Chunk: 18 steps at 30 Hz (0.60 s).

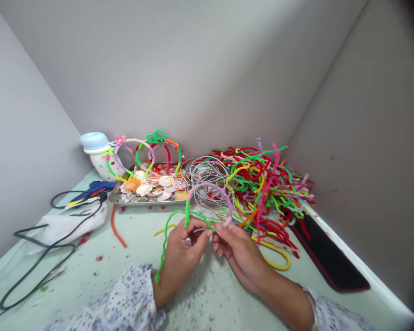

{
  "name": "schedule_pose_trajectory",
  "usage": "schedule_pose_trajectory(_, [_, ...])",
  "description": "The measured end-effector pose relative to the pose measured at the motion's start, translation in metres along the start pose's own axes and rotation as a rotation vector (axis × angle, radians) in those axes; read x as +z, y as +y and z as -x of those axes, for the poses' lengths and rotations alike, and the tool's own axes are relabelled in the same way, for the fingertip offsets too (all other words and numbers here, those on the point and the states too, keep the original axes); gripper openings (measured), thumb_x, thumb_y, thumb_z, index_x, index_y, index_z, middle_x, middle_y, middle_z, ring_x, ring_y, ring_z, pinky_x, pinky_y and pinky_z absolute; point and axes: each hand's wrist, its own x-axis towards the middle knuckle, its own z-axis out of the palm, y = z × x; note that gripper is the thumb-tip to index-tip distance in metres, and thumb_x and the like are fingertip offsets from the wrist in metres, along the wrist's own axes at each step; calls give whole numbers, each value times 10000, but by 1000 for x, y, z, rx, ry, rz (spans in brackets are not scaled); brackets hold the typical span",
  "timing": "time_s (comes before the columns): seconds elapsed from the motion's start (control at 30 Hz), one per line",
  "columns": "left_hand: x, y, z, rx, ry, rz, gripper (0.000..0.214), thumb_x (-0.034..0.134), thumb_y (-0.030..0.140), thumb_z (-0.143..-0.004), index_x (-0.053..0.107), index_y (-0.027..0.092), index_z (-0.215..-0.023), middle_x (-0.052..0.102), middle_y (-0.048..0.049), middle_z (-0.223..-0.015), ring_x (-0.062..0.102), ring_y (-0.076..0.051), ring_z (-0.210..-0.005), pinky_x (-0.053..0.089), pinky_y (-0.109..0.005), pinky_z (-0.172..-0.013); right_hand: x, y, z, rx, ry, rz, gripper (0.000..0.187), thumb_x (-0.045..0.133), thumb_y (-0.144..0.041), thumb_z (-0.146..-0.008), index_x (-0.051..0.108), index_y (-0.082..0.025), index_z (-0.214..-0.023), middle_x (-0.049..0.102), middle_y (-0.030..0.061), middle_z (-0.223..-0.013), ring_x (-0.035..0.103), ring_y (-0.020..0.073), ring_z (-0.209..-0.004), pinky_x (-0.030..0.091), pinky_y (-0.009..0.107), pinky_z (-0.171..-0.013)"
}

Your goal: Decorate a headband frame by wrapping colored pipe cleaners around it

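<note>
My left hand (184, 248) is closed in a pinch on a green pipe cleaner (164, 243) that trails down past my wrist. My right hand (235, 250) is closed too, pinching the same green pipe cleaner where it meets a headband (212, 187) partly wrapped in purple and pink. The headband arches up just above both hands. The fingertips of both hands nearly touch at the middle of the table (124, 276).
A big heap of coloured pipe cleaners (265, 184) lies at the back right, bare wire headbands (207, 172) beside it. A metal tray of shells (152, 186) holds wrapped headbands. A glue gun (89, 189) with black cable, a white jar (96, 151), and a dark phone (327, 257) lie around.
</note>
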Motion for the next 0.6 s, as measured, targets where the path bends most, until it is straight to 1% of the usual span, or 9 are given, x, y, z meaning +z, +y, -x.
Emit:
schedule_pose_trajectory(0.23, [-3, 4, -1, 47, 27, -81, 131, 598, 154, -806, 642, 176, -685, 633, 2, -665, 574, -137, -652, 438, -245, -641, -1, 1, 0, 10, 20, 11, 329, 742, -449, -708, 604, -152, -724, 596, -8, -646, 519, 88, -539, 381, 205, -499])
schedule_pose_trajectory(0.4, [-4, 10, -2, 94, -15, -73, 145, 574, 135, -814, 682, 181, -730, 675, -14, -707, 603, -154, -697, 458, -257, -682, -1, 1, 0, 23, 25, 19, 332, 750, -450, -694, 605, -152, -708, 594, -8, -628, 515, 91, -527, 375, 209, -489])
schedule_pose_trajectory(0.47, [-4, 8, -3, 111, -9, -73, 139, 584, 143, -807, 691, 185, -728, 675, -18, -709, 603, -158, -701, 460, -262, -690, 0, 1, 0, 23, 28, 17, 338, 754, -452, -687, 602, -151, -702, 592, -10, -620, 509, 88, -519, 369, 206, -481])
schedule_pose_trajectory(0.53, [-3, 4, -3, 92, 12, -68, 130, 601, 163, -801, 685, 184, -704, 663, -18, -700, 592, -156, -686, 455, -261, -675, 0, 1, 0, 17, 37, 14, 340, 755, -455, -688, 601, -152, -706, 593, -12, -623, 505, 84, -516, 368, 204, -481])
schedule_pose_trajectory(0.6, [-2, -1, -4, 24, 12, -26, 119, 614, 192, -803, 672, 177, -700, 650, -18, -697, 579, -148, -663, 446, -253, -646, 1, 0, 0, 5, 48, 15, 339, 751, -458, -696, 605, -152, -718, 594, -12, -632, 500, 82, -521, 375, 205, -492])
